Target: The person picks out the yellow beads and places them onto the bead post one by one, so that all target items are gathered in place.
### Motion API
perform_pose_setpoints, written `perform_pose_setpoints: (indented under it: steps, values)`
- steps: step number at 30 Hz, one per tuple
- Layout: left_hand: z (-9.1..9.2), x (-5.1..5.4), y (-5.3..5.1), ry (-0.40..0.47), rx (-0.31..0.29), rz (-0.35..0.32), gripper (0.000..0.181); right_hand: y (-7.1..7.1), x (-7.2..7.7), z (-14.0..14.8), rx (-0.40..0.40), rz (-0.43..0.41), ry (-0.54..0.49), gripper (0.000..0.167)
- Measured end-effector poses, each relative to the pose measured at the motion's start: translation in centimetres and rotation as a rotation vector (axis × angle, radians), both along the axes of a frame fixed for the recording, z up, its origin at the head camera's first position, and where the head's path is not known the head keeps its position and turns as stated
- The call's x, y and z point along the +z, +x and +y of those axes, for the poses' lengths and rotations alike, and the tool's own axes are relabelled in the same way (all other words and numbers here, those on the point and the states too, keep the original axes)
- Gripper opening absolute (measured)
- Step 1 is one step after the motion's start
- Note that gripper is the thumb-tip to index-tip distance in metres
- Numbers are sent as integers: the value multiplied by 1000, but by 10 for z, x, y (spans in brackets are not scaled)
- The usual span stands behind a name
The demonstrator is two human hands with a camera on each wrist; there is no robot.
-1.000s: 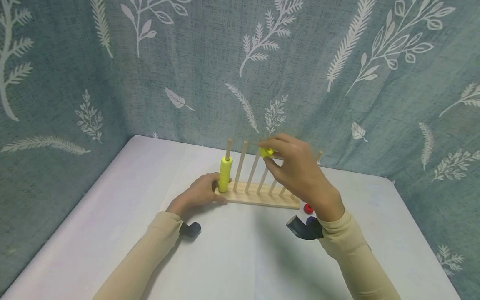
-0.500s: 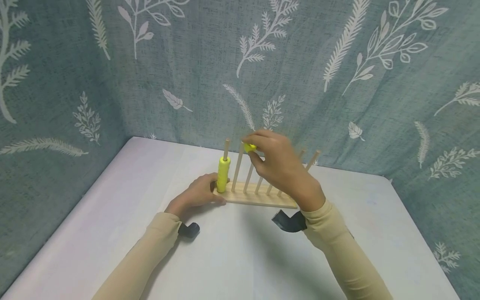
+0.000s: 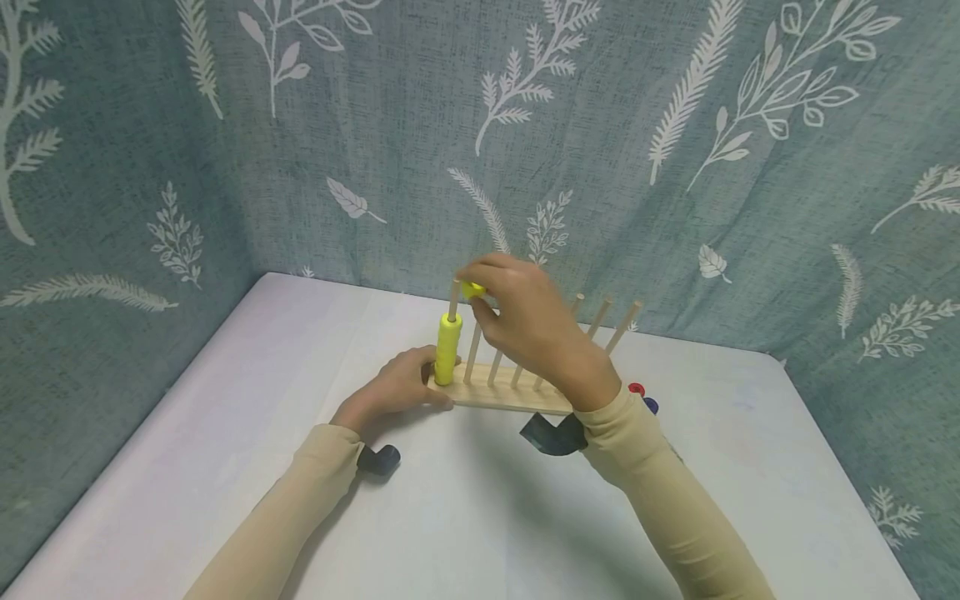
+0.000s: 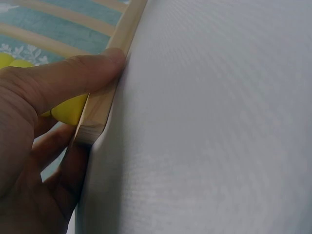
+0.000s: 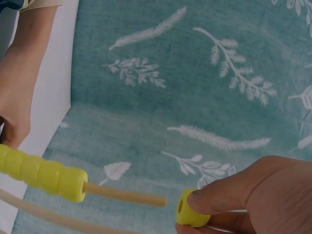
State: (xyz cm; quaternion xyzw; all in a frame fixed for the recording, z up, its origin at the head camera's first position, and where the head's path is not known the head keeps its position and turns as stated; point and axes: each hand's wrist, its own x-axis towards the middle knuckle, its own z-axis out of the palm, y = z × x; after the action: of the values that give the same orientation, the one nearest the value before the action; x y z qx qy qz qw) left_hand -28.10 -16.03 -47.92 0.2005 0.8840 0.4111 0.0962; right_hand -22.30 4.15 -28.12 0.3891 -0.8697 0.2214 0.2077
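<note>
A wooden peg rack with several upright pegs stands on the table. Its leftmost peg carries a stack of yellow beads, the peg's upper end bare. My left hand grips the left end of the base, thumb along the front edge and fingers behind. Between thumb and fingers, my right hand pinches a single yellow bead. In the right wrist view this bead's hole faces the tip of the stacked peg, a small gap apart. The right hand hides parts of the other pegs.
A red bead and a dark blue bead lie on the white table, right of the rack and partly behind the right sleeve. Patterned teal curtain walls the back and sides.
My right hand has moved left across the rack with the yellow bead, from above the middle pegs to beside the leftmost peg's top. The left hand has stayed on the base.
</note>
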Motion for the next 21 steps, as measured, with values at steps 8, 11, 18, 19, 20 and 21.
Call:
perform_pose_setpoints:
  steps: [8,11,18,19,20,21]
  values:
    - [4,1,-2,22,-35,30,67,-5,-3,-9,-18,-12,27,31]
    - [0,-1,0,17,-20,32,65,-7,-5,-16,-12,-7,43,31]
    - [-5,-3,0,13,-23,29,66,-9,-4,-25,-21,-12,58,29]
    - [-4,-2,0,16,-26,28,66,-9,-4,-25,-27,-11,60,29]
    - [-2,-2,-1,18,-27,29,66,-9,-4,-24,-29,-12,59,29]
    - [-1,-1,-1,18,-28,29,66,-10,-4,-24,-32,-14,60,29]
